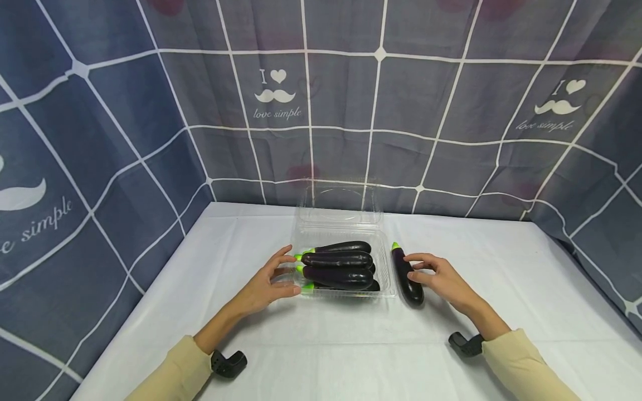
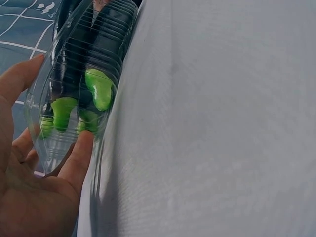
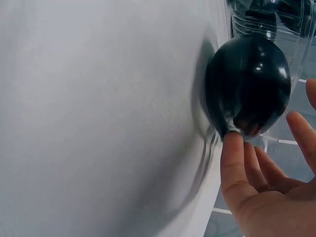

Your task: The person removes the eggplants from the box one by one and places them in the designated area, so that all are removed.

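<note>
A clear plastic clamshell box [image 1: 386, 278] with its lid [image 1: 341, 214] raised at the back holds several dark eggplants [image 1: 338, 277], green stem ends toward the left. At the box's left end is my left hand [image 1: 266, 287], fingers spread and thumb against the clear wall [image 2: 49, 153]. A single eggplant [image 1: 408, 284] lies on the cloth just right of the box, its green tip pointing away from me. My right hand [image 1: 438, 278] touches that eggplant's right side with its fingertips; in the right wrist view the thumb [image 3: 234, 163] meets its rounded end.
A white cloth [image 1: 326, 351] covers the table. Dark grey checked fabric [image 1: 341, 94] with white lines stands behind and at both sides. Each wrist wears a black device, the left one [image 1: 229, 365] and the right one [image 1: 465, 345].
</note>
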A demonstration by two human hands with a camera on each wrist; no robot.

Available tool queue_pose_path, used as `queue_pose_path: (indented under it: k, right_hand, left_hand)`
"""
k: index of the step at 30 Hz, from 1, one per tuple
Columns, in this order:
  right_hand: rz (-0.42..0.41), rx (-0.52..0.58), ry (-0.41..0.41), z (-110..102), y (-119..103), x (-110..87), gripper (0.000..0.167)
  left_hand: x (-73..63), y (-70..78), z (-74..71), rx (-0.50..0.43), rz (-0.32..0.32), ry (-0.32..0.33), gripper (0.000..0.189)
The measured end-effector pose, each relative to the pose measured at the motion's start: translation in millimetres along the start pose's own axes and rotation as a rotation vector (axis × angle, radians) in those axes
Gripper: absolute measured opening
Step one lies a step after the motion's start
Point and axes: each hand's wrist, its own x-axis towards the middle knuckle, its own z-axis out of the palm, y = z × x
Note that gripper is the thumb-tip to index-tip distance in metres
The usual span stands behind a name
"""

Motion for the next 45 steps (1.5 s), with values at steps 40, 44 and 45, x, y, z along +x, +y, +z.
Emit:
queue_pose_path:
  k: [40,44,45]
  right_hand:
    - [-0.189,0.074,0.045,14,-37,-6.7,0.033]
    - [-0.209,0.095,0.036,17,-45,-3.8,0.032]
    - [-0.211,0.097,0.033,18,-47,-2.8,0.032]
  left_hand:
    - [0.6,-0.6,0.4,-0.008,0.000,0.011,0.062]
    - [0.0,0.8,0.7,-0.011,0.003,0.007,0.064]
    - [0.0,1.1,0.9,-0.010,0.003,0.005,0.064]
